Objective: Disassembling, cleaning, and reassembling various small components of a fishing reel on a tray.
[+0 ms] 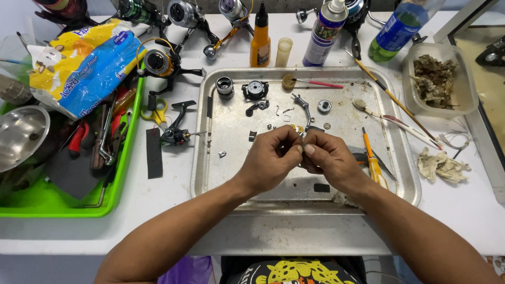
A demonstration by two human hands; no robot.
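Head: hands (pixel 300 158) pinch (perhaps) tiny part.

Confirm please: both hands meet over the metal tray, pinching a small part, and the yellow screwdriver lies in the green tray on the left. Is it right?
Not quite. The yellow screwdriver lies in the metal tray, beside the right hand, not in the green tray. The head view shows this. Both hands, the left hand too, do meet over the metal tray, pinching a small part.
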